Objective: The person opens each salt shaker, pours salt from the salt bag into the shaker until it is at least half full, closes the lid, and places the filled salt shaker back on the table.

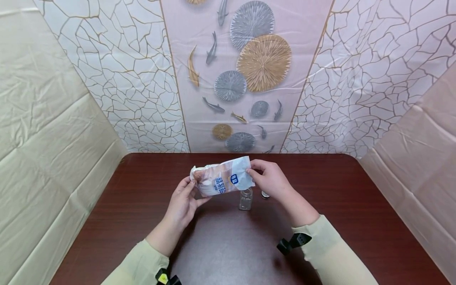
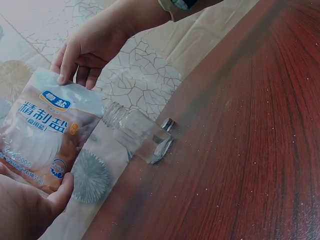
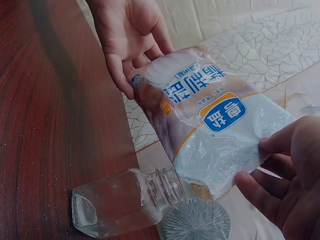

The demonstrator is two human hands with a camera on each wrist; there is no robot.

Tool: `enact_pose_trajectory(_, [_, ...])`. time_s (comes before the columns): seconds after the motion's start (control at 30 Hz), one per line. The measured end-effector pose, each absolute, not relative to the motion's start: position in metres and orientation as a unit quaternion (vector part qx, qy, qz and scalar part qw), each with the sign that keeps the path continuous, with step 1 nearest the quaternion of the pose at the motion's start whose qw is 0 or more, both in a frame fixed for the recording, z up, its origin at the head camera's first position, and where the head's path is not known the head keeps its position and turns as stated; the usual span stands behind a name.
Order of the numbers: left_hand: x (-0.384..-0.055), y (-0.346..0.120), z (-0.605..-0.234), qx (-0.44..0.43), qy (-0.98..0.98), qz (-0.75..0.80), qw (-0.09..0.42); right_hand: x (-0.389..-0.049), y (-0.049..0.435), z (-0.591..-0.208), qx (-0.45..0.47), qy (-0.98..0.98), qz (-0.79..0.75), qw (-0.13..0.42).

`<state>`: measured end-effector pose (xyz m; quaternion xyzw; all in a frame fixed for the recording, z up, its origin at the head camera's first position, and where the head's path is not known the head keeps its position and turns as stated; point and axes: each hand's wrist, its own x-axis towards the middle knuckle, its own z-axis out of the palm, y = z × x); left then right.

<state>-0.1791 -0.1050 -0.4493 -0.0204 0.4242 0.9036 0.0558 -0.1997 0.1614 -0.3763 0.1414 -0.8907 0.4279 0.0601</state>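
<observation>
A plastic bag of salt (image 1: pixel 222 178) with blue lettering is held up in the air between both hands, lying nearly sideways. My left hand (image 1: pixel 182 202) grips its lower end, thumb on the printed front. At the other end my right hand (image 1: pixel 270 178) pinches the pale blue top edge, seen closer in the right wrist view. Just below that top end, an uncapped clear glass jar (image 1: pixel 245 201) stands upright on the table. Its threaded neck (image 3: pixel 167 185) is close to the bag's corner; whether they touch I cannot tell. Through the glass the jar looks mostly see-through.
A small lid (image 1: pixel 265 194) lies on the dark red wooden table (image 1: pixel 228 245), right of the jar. Small white specks are scattered over the wood in the wrist views. Patterned cloth (image 1: pixel 249 118) hangs behind the table, with beige cloth (image 1: pixel 53 158) at the sides.
</observation>
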Motion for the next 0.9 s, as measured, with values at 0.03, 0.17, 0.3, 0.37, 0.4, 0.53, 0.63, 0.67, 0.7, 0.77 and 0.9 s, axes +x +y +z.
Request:
enact_pose_trajectory(0.03, [-0.1792,-0.1048,-0.4491,-0.021,0.424,0.904,0.056,-0.1997,0.1614,-0.3765,0.141,-0.890,0.429,0.060])
enact_pose_trajectory(0.17, [-0.1793,-0.1043,-0.4483,-0.021,0.423,0.904,0.055,-0.1997,0.1616,-0.3771,0.140,-0.888,0.433,0.057])
enact_pose_trajectory(0.3, [-0.1797,-0.1038,-0.4480,-0.022,0.425,0.904,0.053,-0.1994,0.1613,-0.3771,0.141,-0.887,0.435,0.063])
enact_pose_trajectory(0.37, [-0.1798,-0.1037,-0.4479,-0.022,0.427,0.903,0.052,-0.1994,0.1613,-0.3775,0.143,-0.887,0.434,0.067])
enact_pose_trajectory(0.4, [-0.1798,-0.1036,-0.4477,-0.023,0.428,0.902,0.052,-0.1994,0.1615,-0.3778,0.143,-0.887,0.434,0.069])
enact_pose_trajectory(0.53, [-0.1791,-0.1033,-0.4463,-0.025,0.435,0.899,0.053,-0.1989,0.1626,-0.3786,0.140,-0.885,0.439,0.067])
enact_pose_trajectory(0.63, [-0.1788,-0.1028,-0.4452,-0.029,0.437,0.897,0.054,-0.1989,0.1635,-0.3790,0.140,-0.884,0.440,0.065])
enact_pose_trajectory(0.67, [-0.1788,-0.1026,-0.4448,-0.031,0.436,0.898,0.055,-0.1992,0.1637,-0.3794,0.141,-0.885,0.439,0.066])
enact_pose_trajectory(0.7, [-0.1788,-0.1025,-0.4446,-0.030,0.437,0.897,0.055,-0.1994,0.1638,-0.3797,0.142,-0.885,0.439,0.067])
enact_pose_trajectory(0.77, [-0.1788,-0.1024,-0.4443,-0.029,0.437,0.897,0.055,-0.2000,0.1640,-0.3805,0.143,-0.885,0.438,0.071])
enact_pose_trajectory(0.9, [-0.1790,-0.1027,-0.4441,-0.023,0.440,0.896,0.053,-0.1998,0.1646,-0.3809,0.141,-0.884,0.439,0.073])
